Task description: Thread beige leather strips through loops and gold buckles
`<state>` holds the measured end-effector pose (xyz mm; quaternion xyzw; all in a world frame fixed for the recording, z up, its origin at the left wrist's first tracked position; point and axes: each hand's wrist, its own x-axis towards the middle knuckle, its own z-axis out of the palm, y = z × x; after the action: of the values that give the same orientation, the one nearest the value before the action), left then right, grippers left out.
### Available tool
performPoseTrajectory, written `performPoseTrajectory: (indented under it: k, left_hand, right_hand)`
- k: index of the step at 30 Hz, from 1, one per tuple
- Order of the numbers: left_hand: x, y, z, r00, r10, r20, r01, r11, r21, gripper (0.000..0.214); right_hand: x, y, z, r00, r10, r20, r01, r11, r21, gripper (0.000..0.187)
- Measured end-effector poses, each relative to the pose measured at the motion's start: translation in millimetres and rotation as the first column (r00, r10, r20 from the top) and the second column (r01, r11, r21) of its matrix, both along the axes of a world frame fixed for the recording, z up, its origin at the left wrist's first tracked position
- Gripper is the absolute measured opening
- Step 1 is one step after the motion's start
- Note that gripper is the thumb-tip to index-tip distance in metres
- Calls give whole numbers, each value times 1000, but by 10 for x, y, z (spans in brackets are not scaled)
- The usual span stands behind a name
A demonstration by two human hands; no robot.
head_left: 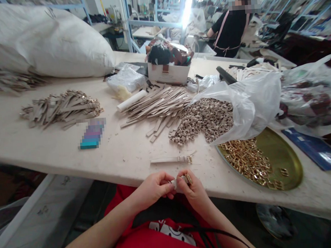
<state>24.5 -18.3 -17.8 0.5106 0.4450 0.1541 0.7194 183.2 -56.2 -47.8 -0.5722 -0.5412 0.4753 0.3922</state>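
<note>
Just over the near edge of the counter (114,158), low in front of a red top (142,242): a short beige strap piece (174,183) with a gold buckle (189,179), pinched at one end by the left hand (155,186) and grasped beside the buckle by the right hand (195,190); mostly hidden in the grip. Writing: small print on the white box (169,74) at the back, too small to read; dark scrawls on the white panel (60,207) at lower left, illegible; pale marks on the glossy blue packet (316,147) at right, blurred; white cartoon-like print on the red top, crossed by a black cord (215,231). Directly beyond the hands, one finished-looking strap (168,160), flat, straight, gold-buckled at its right end. Farther back, a fan of plain strips (158,103), matt and leather-like, beside a smooth white roll (131,100); to the right, small ring-shaped loops (207,117), heaped partly under a crinkled clear plastic bag (254,99). Shiny rectangular buckles (244,160) in a round olive-gold tray (289,160). At left, a tangled heap of buckled straps (62,108), before a bulging white sack (52,41).
</note>
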Motion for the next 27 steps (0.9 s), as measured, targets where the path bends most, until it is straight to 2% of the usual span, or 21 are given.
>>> performPoseTrajectory:
  k: [5,8,12,14,17,22,25,27]
  left_hand:
    - [16,-104,-5,999,-34,-26,34,999,-11,25]
    - [53,-152,-18,999,-41,-25,41,999,5,27]
    - [96,-146,-12,1000,21,12,-21,1000,-11,26]
    - [89,-116,-1,1000,9,22,-9,1000,3,27]
    - [67,-77,4,1000,-27,-5,27,998,57,28]
    - [94,-51,-33,999,36,-30,-34,997,62,21]
    - [102,12,-33,1000,-14,-24,15,998,61,20]
    - [89,77,-16,998,-55,-38,57,997,55,21]
  right_hand:
    - [121,-104,69,985,139,107,-141,990,14,13]
    - [128,-153,84,977,159,144,-165,986,29,12]
    - [10,-164,41,999,12,33,-12,1000,10,17]
    - [-65,-157,7,996,-82,-15,83,997,7,19]
    - [-151,-144,-46,987,-158,10,157,987,42,21]
    - [-166,-98,-83,984,-165,71,161,985,59,21]
    - [-76,-46,-65,993,-98,66,92,992,86,27]
    - [-8,-7,-59,988,-114,105,101,988,119,29]
